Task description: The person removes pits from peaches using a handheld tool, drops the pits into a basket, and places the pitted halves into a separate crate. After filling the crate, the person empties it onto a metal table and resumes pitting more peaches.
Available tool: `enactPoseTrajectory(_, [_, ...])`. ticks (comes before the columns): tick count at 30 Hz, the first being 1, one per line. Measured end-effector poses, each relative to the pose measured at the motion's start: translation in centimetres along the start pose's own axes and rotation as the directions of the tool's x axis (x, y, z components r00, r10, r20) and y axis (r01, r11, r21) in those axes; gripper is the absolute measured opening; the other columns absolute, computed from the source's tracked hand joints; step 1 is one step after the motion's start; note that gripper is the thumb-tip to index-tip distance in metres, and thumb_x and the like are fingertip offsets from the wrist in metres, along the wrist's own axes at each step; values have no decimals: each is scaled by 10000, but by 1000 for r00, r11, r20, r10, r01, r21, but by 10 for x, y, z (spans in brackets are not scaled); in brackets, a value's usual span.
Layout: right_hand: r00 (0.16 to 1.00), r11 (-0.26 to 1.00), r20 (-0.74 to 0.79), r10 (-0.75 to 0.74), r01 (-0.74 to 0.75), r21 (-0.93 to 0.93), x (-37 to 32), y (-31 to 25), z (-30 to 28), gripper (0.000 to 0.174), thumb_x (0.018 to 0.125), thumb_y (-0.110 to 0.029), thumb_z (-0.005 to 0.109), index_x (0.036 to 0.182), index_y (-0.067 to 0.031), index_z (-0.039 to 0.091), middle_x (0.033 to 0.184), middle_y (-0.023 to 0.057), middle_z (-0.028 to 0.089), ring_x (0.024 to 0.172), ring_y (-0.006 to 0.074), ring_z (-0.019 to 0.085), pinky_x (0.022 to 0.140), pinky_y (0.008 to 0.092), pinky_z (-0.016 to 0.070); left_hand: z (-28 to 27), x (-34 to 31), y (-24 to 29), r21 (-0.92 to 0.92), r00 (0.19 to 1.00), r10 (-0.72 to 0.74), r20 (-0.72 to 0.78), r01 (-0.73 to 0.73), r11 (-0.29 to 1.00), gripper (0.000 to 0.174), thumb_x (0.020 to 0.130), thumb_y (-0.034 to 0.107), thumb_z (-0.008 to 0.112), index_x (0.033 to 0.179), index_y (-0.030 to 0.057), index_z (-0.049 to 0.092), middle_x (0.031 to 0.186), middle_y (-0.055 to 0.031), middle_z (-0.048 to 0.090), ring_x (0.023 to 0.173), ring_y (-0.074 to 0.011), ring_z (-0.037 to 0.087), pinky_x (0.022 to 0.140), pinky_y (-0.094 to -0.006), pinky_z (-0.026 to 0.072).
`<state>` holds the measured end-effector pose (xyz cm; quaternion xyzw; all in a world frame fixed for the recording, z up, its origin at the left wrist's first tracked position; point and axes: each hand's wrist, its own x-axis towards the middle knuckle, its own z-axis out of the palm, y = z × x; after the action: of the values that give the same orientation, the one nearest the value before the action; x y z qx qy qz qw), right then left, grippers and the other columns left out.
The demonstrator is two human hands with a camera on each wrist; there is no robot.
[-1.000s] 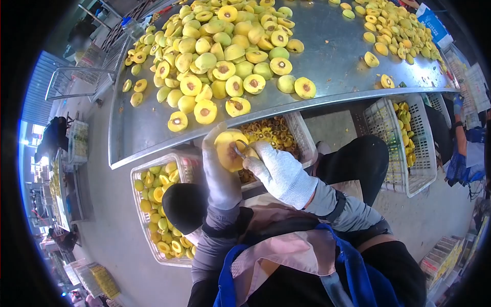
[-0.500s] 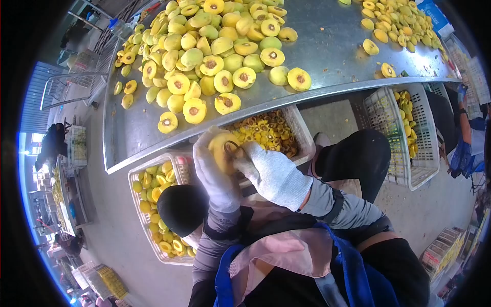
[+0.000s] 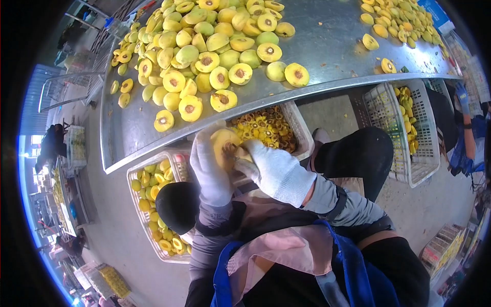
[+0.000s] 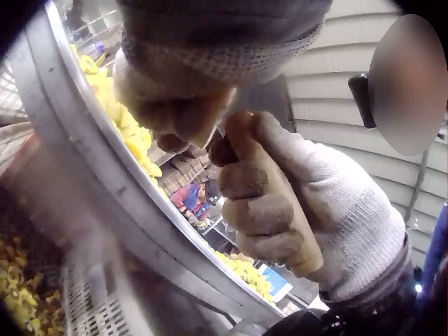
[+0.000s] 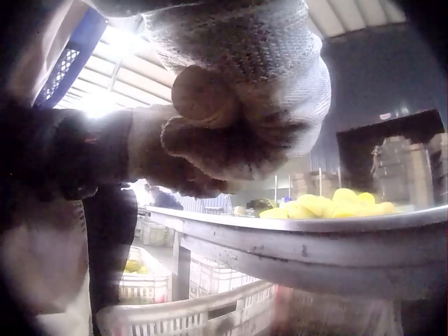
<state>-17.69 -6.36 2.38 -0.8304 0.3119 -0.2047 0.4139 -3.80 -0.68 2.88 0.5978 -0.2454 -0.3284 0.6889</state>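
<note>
Two gloved hands work close together just off the near edge of the steel bench point(image 3: 327, 46). The left grip point(image 3: 207, 169) is curled round a yellow fruit half point(image 3: 224, 145), cupping it from behind with the cut face turned to the person. The right grip point(image 3: 276, 171) is clenched on the wooden handle point(image 4: 280, 203) of a small tool. Its tip sits in the hollow of the fruit, though the blade itself is too hidden to make out. Both hands hang below the bench's raised rim, over the near edge of a white crate of pits point(image 3: 302, 134) tucked under the bench.

On the bench, a heap of fruit halves point(image 3: 204, 46) spreads toward the rim. The nearest halves lie just inside it, with a bare strip of steel along the edge to the left. A smaller scatter of fruit point(image 3: 396, 25) lies well apart at the far right, with open steel between the two.

To the left of the hands a second crate point(image 3: 134, 176) holds yellow fruit beside the person's dark knee point(image 3: 176, 204). To the right a third crate point(image 3: 424, 128) stands beyond the other leg, with bare floor point(image 3: 337, 115) between it and the crate of pits.
</note>
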Motion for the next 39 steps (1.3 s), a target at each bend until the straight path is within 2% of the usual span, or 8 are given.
enactPoseTrajectory(13, [994, 975, 43, -99, 88, 206, 0, 17, 12, 359, 981, -344, 583, 1153, -29, 572, 872, 239, 678, 803, 440, 670, 688, 514, 540, -7, 0, 2, 41, 990, 56, 129, -61, 997, 481, 1045, 403, 489, 1146, -36, 655, 1016, -112, 693, 905, -171, 638, 832, -293, 505])
enactPoseTrajectory(22, [985, 999, 173, 27, -33, 37, -4, 4, -7, 386, 978, -376, 571, 1158, -35, 580, 899, 232, 687, 812, 434, 675, 694, 517, 541, -12, 1, 1, 17, 988, -110, 112, 109, 994, 463, 978, 398, 624, 1139, -33, 673, 960, -79, 696, 879, -142, 631, 812, -276, 498])
enactPoseTrajectory(25, [995, 993, -14, -97, 96, -68, -11, 9, 2, 355, 980, -369, 572, 1125, -47, 602, 903, 224, 692, 811, 435, 674, 694, 521, 539, -11, 0, 3, 41, 995, -76, 71, 73, 996, 436, 957, 356, 665, 1145, -37, 678, 985, -74, 697, 874, -132, 618, 790, -262, 494])
enactPoseTrajectory(28, [990, 990, 29, -135, 136, -31, -9, 12, 3, 314, 1002, -269, 569, 1197, -24, 597, 914, 204, 686, 736, 427, 672, 633, 499, 543, -13, -2, -3, 107, 999, -40, 23, 37, 994, 381, 946, 289, 684, 1145, -35, 678, 1010, -76, 696, 878, -135, 620, 783, -259, 499])
enactPoseTrajectory(31, [989, 993, 144, 10, -27, 119, -6, 11, 0, 321, 993, -320, 569, 1142, -39, 614, 935, 215, 693, 812, 448, 665, 685, 496, 540, -15, -2, -6, 193, 1000, 5, 26, -10, 981, 321, 928, 197, 699, 1151, -33, 673, 1038, -81, 700, 910, -143, 635, 809, -268, 516])
enactPoseTrajectory(34, [992, 938, 43, -123, 102, 332, -5, 26, 12, 328, 993, -309, 574, 1140, -20, 623, 895, 236, 681, 803, 470, 654, 685, 484, 537, -10, -6, -9, 182, 992, 117, 40, -123, 976, 291, 914, 127, 698, 1157, -30, 668, 1064, -101, 703, 940, -156, 648, 850, -285, 529])
enactPoseTrajectory(37, [977, 848, 84, -195, 125, 514, 1, 38, 16, 319, 1007, -323, 577, 1109, -28, 646, 775, 185, 670, 659, 369, 654, 586, 402, 512, -13, -5, -8, 274, 971, 204, 125, -231, 933, 282, 900, 74, 690, 1161, -29, 664, 1064, -127, 705, 961, -174, 657, 879, -301, 533])
enactPoseTrajectory(39, [949, 726, 297, -103, -132, 675, 0, 36, 4, 321, 1018, -334, 570, 1084, -31, 656, 704, 105, 614, 562, 238, 572, 506, 324, 442, -13, -4, -5, 212, 968, 183, 175, -218, 953, 288, 906, 97, 686, 1164, -26, 654, 1056, -136, 705, 944, -177, 660, 858, -297, 536])
